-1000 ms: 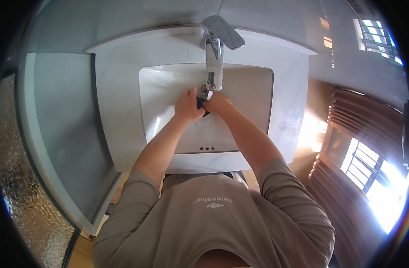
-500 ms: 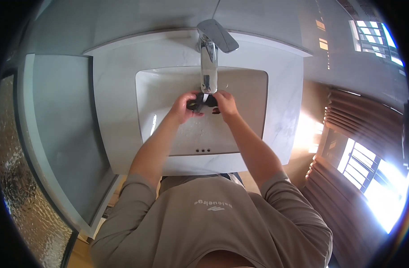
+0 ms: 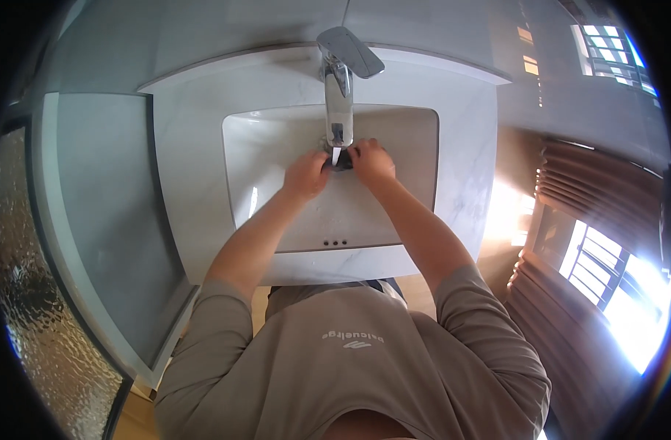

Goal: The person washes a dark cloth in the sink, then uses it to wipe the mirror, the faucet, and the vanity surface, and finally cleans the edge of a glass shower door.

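Under the chrome faucet, a stream of running water falls onto a small dark item, whose kind I cannot make out. My left hand grips it from the left, fingers curled inward. From the right, my right hand holds its other side with bent fingers. Most of the item is hidden by my hands and the spout. Both hands are inside the white rectangular sink basin, near its back part.
A pale marble-look countertop surrounds the basin. The faucet's flat lever sticks out to the right above the spout. On the left stands a grey panel with a light frame; brown curtains and a bright window hang at the right.
Both hands have turned over the dark item, backs now facing up, and less of it shows. The water still runs onto it.
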`<state>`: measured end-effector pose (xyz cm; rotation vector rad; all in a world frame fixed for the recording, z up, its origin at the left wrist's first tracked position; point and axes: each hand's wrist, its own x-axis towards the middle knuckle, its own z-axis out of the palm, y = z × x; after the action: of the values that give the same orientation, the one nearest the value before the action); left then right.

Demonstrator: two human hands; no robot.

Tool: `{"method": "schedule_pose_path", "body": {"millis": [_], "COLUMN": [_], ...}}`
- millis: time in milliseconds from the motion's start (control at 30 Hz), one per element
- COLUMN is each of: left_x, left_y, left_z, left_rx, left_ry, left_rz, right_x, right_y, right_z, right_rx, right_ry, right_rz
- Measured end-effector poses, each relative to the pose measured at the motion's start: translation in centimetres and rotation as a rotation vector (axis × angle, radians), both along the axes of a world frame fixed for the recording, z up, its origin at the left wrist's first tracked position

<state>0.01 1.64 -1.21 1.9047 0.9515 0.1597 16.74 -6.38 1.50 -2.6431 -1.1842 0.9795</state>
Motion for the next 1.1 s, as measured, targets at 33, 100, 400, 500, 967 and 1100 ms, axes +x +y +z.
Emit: {"method": "schedule_pose_path", "body": {"millis": [33,100,400,500,967,1100], "left_x": [-0.3,0.1,1.5,0.3,4.4,6.0], "left_y": [0.7,1.0,-1.6,-1.6,1.5,1.0], "left_z": [0.3,1.5,1.9,2.7,7.1,7.4], "left_rx": [0.309,0.620,-0.057,-0.126,-0.962,-1.010], "left_ry": [0.122,0.237,0.570,0.262,-0.299,-0.303], "left_rz": [-0.253,-0.508,-0.210,-0.123,0.000,0.099], "right_x": [-0.3,-1.6,-3.9,-3.3,-0.9,1.6], "right_y": [-0.6,-3.0,-1.3,-1.1,0.1,-1.6], "right_z": [-0.1,0.0,0.8,1.9,5.9,3.8], "right_rx": [0.007,0.066,-0.025,-0.024,0.595,0.530], "right_ry": [-0.093,-0.231,0.102,0.196,1.523,0.892], "right_rz": [0.214,0.571,0.156,0.177,-0.896,-0.498]}}
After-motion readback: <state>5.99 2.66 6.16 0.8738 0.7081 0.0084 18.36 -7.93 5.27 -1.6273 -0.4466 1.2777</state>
